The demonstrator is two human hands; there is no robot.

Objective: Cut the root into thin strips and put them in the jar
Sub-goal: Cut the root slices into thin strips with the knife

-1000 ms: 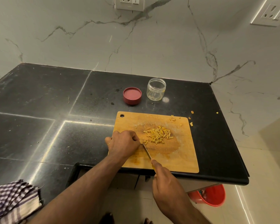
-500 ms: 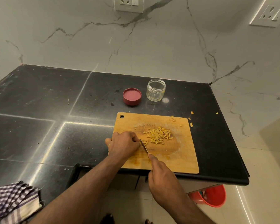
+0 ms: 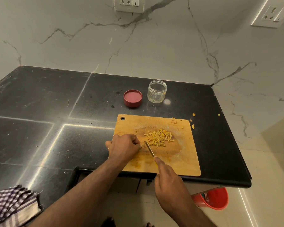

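Head view: with your left hand (image 3: 123, 147) curled over the hidden root on the board (image 3: 185, 159) and your right hand (image 3: 168, 182) gripping the knife (image 3: 149, 148), keep fingertips tucked, slice thin, beside the strips (image 3: 160, 137); jar (image 3: 156, 93) stands open beyond.

We have slid the knife (image 3: 149, 148) leftward across the board (image 3: 184, 163), from beside the pile of strips (image 3: 159, 138) to close by our left hand (image 3: 123, 147).

The left hand's (image 3: 124, 147) curled fingers (image 3: 135, 141) hide the root; the right hand (image 3: 168, 181) covers the knife's (image 3: 149, 148) handle.
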